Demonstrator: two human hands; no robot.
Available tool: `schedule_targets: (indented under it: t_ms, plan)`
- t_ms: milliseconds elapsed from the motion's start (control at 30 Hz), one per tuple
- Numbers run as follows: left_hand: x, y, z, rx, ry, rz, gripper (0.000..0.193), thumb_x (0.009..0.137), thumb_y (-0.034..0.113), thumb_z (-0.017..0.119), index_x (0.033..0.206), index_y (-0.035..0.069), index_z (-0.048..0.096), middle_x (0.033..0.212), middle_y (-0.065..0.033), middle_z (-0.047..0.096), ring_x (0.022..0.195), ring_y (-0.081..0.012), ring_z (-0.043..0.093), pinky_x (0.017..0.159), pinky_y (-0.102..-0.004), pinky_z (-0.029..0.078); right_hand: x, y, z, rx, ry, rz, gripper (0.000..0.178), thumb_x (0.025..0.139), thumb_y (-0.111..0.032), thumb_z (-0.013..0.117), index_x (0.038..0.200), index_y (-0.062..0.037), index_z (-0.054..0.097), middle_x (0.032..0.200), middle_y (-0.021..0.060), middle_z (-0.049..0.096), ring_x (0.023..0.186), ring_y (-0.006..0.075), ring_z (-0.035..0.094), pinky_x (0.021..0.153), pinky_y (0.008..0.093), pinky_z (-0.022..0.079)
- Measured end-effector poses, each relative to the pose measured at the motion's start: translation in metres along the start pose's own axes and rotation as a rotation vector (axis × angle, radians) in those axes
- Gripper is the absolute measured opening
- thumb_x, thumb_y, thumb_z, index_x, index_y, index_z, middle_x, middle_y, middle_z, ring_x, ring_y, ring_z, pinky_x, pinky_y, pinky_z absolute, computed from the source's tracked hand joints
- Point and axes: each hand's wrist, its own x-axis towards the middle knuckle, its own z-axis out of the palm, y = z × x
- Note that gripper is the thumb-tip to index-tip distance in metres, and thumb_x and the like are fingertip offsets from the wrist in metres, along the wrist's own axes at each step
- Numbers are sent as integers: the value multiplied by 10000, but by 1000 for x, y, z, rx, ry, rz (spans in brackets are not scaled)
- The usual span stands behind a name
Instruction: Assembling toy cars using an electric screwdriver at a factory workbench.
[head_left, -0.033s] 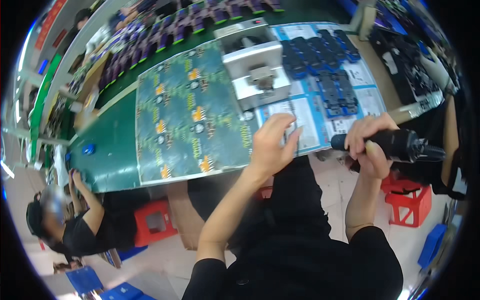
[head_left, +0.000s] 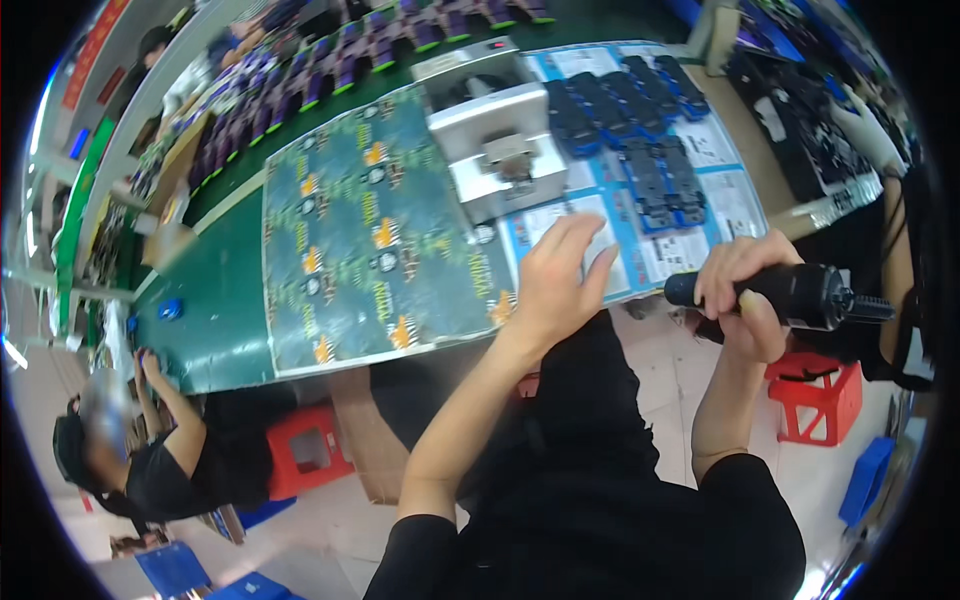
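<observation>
My right hand (head_left: 745, 295) is wrapped round a black electric screwdriver (head_left: 800, 296), held sideways past the table's front edge on the right. My left hand (head_left: 565, 280) is over the front edge of the table, fingers stretched and thumb apart, with nothing visible in it. Just beyond that hand stands a silver metal box, apparently a screw feeder (head_left: 507, 150). To its right lie several black-and-blue plastic parts (head_left: 620, 105), in a row at the back. More of these parts (head_left: 660, 185) lie side by side nearer to me.
A patterned green sheet (head_left: 380, 230) covers the table left of the metal box. Rows of purple-and-black parts (head_left: 330, 70) line the far side. A co-worker (head_left: 150, 440) sits at the left end. Red stools (head_left: 815, 400) stand on the floor. A black bin of parts (head_left: 800, 130) is at right.
The table and everything on it sit slightly further left in the picture. My left hand has moved a little to the right, its thumb still apart. My right hand keeps hold of the screwdriver.
</observation>
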Motion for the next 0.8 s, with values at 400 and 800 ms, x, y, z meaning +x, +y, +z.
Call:
schedule_targets:
  t_ms: [400,800]
  plan:
    - [64,-30,96,-145,-41,-510,525,705,276,832,1041,-58,607,1016,-180,639,870,-292,654,780,-392,508,-13,-24,-41,37,64,47,324,840,-277,677,923,-29,486,640,51,523,486,117,505,520,261,478]
    - [-30,15,-54,-1080,519,-873,287,961,182,611,1203,44,543,1097,-139,636,959,-222,657,817,-427,581,51,7,28,316,29,-190,288,921,-335,554,956,-53,506,679,34,497,528,133,476,573,305,421]
